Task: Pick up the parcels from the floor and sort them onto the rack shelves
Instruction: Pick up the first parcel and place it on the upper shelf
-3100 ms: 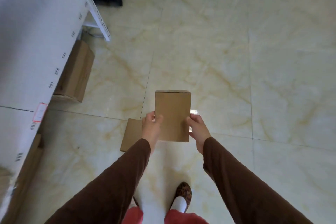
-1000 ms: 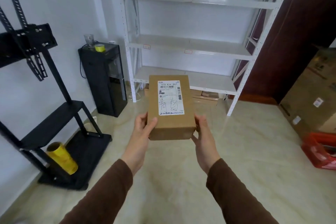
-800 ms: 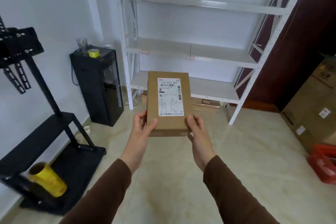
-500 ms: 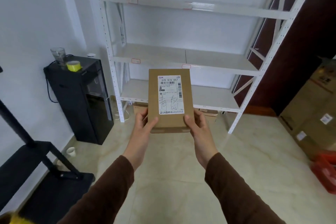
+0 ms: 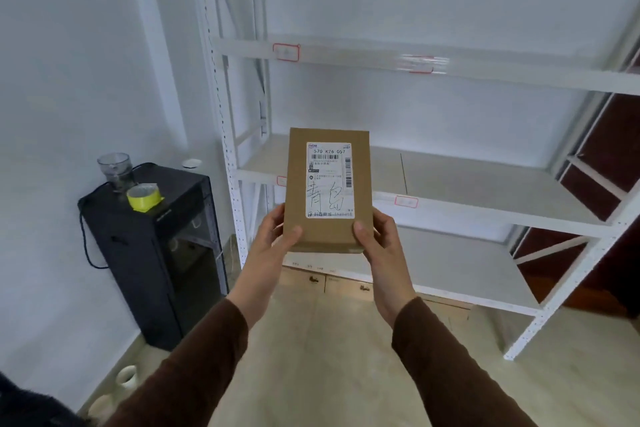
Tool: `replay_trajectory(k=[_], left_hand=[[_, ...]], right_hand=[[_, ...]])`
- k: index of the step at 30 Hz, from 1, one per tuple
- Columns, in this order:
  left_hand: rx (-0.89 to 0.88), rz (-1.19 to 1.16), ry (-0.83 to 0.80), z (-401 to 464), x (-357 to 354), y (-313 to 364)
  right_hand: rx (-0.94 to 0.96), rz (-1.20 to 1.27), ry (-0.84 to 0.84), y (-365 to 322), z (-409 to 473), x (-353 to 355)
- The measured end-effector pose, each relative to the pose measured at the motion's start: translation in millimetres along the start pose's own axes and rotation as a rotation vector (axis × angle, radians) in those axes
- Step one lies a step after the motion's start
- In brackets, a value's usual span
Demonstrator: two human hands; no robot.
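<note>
A brown cardboard parcel (image 5: 328, 232) with a white shipping label and handwritten characters is held upright at chest height. My left hand (image 5: 272, 242) grips its lower left edge and my right hand (image 5: 375, 240) grips its lower right edge. Behind it stands the white metal rack (image 5: 485, 184), its three visible shelves bare, with small red-framed tags on the shelf fronts. Flat cardboard boxes (image 5: 325, 281) lie on the floor under the lowest shelf.
A black water dispenser (image 5: 156, 253) stands left of the rack, with a clear cup (image 5: 116, 170) and a yellow tape roll (image 5: 143, 197) on top. A dark red door (image 5: 609, 163) is behind the rack's right end. Beige tiled floor (image 5: 329, 357) lies between me and the rack.
The parcel was lifted from the floor and turned label-up. The view has risen and closed in on the rack; the black stand and yellow roll at left have left the frame.
</note>
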State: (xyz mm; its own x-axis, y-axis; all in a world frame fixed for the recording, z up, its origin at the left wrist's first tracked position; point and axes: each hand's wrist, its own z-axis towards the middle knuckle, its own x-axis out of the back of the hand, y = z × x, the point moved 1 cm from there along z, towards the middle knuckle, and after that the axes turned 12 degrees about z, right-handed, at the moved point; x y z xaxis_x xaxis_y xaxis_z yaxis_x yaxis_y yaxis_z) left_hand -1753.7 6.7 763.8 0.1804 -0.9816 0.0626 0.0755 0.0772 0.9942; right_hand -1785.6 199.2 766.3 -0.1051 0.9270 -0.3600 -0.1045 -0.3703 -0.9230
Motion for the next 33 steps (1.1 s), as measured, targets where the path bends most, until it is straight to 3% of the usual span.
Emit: replay_trajectory(k=[12,23,29,33], left_hand=[[-0.23,-0.003,0.042,270,83,50],[-0.557,0.072,0.071,482,86,158],[-0.534,0.202,0.133,589,85,208],[-0.504,0.33,0.143,643,92,221]], right_hand=[[0.207,-0.06,-0.093,-6,256,-121],[0.508,-0.211,-0.155,-95,461,-171],[0.591,-0.289,-0.126,-137,576,-191],[0.516,-0.376,-0.207,-145,635,-197]])
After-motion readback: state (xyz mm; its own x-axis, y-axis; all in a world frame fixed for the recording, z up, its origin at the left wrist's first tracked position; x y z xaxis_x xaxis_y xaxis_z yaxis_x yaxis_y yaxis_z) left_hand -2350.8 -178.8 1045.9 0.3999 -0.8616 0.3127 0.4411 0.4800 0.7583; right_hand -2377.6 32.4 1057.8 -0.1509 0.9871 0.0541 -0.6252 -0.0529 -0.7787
